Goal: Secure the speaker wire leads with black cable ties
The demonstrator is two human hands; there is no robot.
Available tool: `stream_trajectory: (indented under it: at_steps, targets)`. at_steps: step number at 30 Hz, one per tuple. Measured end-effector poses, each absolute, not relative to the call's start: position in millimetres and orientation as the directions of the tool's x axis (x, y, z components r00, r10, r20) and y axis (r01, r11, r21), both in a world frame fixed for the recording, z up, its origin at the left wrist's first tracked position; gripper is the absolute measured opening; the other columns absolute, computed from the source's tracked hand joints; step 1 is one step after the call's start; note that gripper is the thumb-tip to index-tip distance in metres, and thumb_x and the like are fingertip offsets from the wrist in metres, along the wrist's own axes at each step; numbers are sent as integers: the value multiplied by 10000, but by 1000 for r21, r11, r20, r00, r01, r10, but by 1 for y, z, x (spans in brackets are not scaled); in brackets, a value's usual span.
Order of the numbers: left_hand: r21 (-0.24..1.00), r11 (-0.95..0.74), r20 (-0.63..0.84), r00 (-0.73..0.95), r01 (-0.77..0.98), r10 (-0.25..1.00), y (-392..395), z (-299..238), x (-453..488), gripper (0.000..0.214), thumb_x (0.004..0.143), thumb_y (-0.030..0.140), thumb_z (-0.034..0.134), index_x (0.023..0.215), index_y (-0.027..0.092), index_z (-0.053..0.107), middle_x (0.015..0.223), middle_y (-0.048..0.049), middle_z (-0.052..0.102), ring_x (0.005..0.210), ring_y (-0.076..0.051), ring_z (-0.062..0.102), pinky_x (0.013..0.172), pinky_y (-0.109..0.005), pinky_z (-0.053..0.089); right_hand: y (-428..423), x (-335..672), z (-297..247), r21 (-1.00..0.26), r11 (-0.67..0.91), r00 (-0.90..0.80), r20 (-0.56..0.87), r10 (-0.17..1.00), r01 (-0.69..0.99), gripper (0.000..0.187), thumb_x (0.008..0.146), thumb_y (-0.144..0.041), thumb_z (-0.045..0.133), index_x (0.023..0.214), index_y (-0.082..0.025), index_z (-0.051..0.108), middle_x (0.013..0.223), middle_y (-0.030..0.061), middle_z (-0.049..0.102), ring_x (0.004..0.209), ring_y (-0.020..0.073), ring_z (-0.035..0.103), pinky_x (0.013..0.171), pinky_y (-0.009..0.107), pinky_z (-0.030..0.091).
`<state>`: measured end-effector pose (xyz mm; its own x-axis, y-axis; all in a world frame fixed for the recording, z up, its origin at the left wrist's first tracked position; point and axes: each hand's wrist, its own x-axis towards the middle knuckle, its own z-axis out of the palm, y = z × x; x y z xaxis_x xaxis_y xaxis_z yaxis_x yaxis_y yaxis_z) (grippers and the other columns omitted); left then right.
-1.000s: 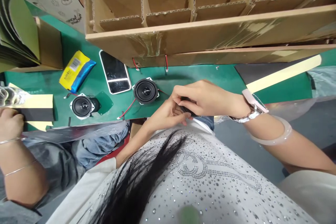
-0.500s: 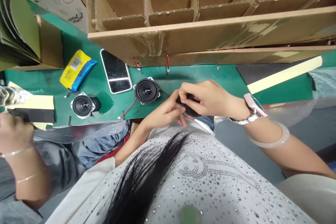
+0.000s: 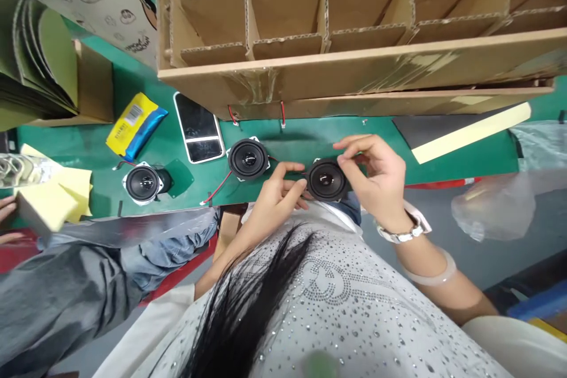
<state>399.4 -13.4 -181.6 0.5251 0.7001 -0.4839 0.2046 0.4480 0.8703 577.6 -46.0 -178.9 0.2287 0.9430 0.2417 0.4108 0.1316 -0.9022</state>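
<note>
Now that the black speaker (image 3: 326, 180) has flipped cone-up, where a moment ago the hands hid most of it, we get a clear look as it's held just off the table's front edge! The right hand (image 3: 381, 180) has its fingers (image 3: 354, 142) spread over the top rim, with the thumb pinching in from the side. The left hand (image 3: 277, 195) comes in close, its curled fingertips (image 3: 301, 186) pressed against the speaker's left edge. That makes three speakers in view: this one in the air and two on the green mat (image 3: 292, 133), the nearer speaker (image 3: 248, 159) just beside the hands, the other (image 3: 142, 184) farther left, each sitting cone-up. Two red wire ends (image 3: 282, 113) poke from under the cardboard divider box (image 3: 328, 12). Over at the far left, a co-worker's hand (image 3: 6, 207) has dropped to the frame's edge, near one pale yellow foam block (image 3: 44, 207).
</note>
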Motion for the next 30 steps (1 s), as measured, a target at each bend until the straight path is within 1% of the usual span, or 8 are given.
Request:
stream_trajectory:
  at_steps: [4, 7, 10, 23, 25, 27, 29, 30]
  targets:
    - [862, 447, -507, 452, 241, 734, -17, -180, 397, 243, 898, 402, 547, 887, 168, 483, 670, -15, 669, 527, -98, 620, 513, -176, 498, -49, 571, -188, -979, 50, 462, 138, 876, 197, 62, 886, -177, 529, 873, -136, 484, 1015, 49, 616, 946, 72, 615, 768, 173, 494]
    - [870, 413, -493, 462, 270, 737, -16, -180, 401, 241, 892, 395, 544, 849, 162, 501, 635, 5, 633, 517, -90, 605, 499, -166, 482, -45, 563, -192, -996, 4, 457, 42, 888, 85, 98, 887, -228, 544, 929, -142, 522, 1050, 44, 630, 965, 78, 627, 836, 195, 519]
    - [884, 366, -465, 459, 291, 757, -13, -180, 405, 218, 884, 367, 538, 811, 165, 499, 640, 36, 574, 508, -77, 588, 474, -155, 455, -40, 554, -195, -998, -68, 396, -55, 916, 18, 200, 931, -327, 500, 959, -139, 563, 980, 47, 660, 821, 78, 650, 733, 195, 530]
    - [795, 350, -587, 480, 496, 652, 9, -163, 408, 155, 805, 268, 523, 686, 174, 495, 594, 15, 567, 384, -99, 521, 361, -193, 378, -40, 552, -212, -990, -121, 388, -84, 918, 71, 372, 940, -472, 458, 914, -130, 603, 868, 60, 670, 785, 98, 651, 766, 208, 537]
    - [829, 231, -491, 464, 510, 737, 10, -145, 395, 151, 817, 300, 558, 743, 169, 561, 674, -14, 621, 514, -127, 594, 473, -221, 468, -51, 554, -212, -989, -77, 358, -27, 933, 127, 387, 942, -486, 436, 1015, -146, 606, 1059, 83, 650, 980, 130, 646, 903, 260, 543]
    - [842, 8, -255, 385, 539, 887, 10, -129, 372, 192, 805, 332, 600, 911, 173, 615, 895, -64, 678, 832, -199, 669, 756, -318, 555, -66, 552, -207, -973, 18, 300, 88, 950, 231, 440, 889, -495, 519, 1218, -206, 554, 1331, 80, 511, 1250, 187, 522, 1074, 347, 478]
    - [762, -199, 26, 278, 617, 960, 7, -126, 347, 466, 750, 300, 646, 1191, 190, 544, 1254, -108, 598, 1205, -273, 551, 1066, -455, 425, -78, 549, -204, -919, 135, 219, 228, 949, 371, 707, 739, -448, 702, 1374, -295, 430, 1431, 71, 405, 1308, 265, 463, 1051, 423, 499]
    - [733, -218, 43, 276, 644, 960, 7, -132, 338, 614, 719, 249, 643, 1307, 209, 472, 1357, -108, 537, 1285, -284, 491, 1111, -483, 379, -80, 549, -205, -880, 189, 195, 298, 934, 436, 714, 729, -380, 704, 1382, -344, 417, 1457, 58, 367, 1319, 291, 443, 1010, 444, 525]
